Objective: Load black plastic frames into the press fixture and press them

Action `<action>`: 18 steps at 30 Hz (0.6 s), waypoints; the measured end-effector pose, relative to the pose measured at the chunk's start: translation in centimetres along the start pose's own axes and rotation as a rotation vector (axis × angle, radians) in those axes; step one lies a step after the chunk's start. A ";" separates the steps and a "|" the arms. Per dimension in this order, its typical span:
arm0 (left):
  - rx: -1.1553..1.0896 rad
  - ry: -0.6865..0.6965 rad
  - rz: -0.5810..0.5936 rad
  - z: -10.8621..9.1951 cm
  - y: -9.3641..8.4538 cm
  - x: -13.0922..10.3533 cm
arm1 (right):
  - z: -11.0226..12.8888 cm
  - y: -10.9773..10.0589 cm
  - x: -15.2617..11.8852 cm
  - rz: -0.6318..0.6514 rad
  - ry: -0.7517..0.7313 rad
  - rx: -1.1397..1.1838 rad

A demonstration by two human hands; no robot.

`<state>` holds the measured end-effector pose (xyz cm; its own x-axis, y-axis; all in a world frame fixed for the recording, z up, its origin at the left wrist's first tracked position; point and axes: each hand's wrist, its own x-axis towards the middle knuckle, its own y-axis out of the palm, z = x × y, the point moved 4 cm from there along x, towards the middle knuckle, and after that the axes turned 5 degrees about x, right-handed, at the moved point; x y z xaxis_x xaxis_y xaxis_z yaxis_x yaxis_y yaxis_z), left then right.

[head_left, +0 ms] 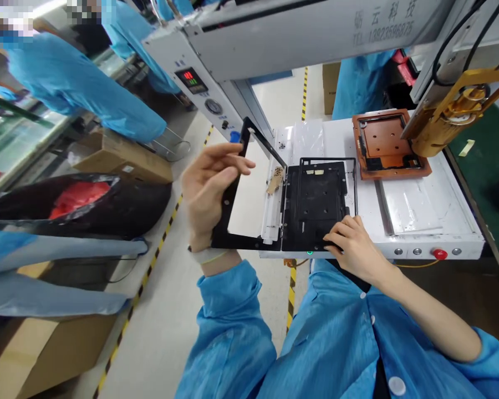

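A black hinged fixture lies unfolded at the left of the white machine bed. Its lid is an open black frame (227, 231), tilted up on the left; its base is a black plate (311, 202) with several holes. My left hand (210, 191) is at the lid's outer edge, fingers loosely bent and apart, with no object seen in it. A thin black rectangular frame (328, 159) overlaps the base plate. At its lower right corner, the fingers of my right hand (351, 241) are closed on it, their tips partly hidden.
A brown fixture block (393, 144) sits right of the plate, below a gold-coloured press head (449, 124). Clear-wrapped flat sheets (411, 206) lie in front of it. A red button (439, 254) is on the front edge. At left, a co-worker's blue sleeve (83, 88) shows.
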<state>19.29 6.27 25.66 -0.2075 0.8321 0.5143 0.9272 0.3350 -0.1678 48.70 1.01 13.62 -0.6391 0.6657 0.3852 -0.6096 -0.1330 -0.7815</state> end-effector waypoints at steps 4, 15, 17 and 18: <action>-0.200 0.170 -0.133 0.3 -1.6 -4.1 | -1.6 1.5 0.7 0.080 0.018 -0.010; -0.087 0.276 -0.532 1.4 -2.6 -8.0 | -0.9 2.4 1.6 0.150 0.005 -0.010; -0.079 0.356 -0.545 1.9 -2.8 -7.7 | -0.5 2.2 1.5 0.150 0.014 -0.035; -0.060 0.413 -0.573 2.2 -3.1 -7.8 | -0.1 2.0 1.5 0.145 0.014 -0.049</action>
<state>17.32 -0.26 20.31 -0.5436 0.2925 0.7867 0.7253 0.6354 0.2649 46.58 1.84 12.57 -0.7120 0.6523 0.2599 -0.4873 -0.1926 -0.8517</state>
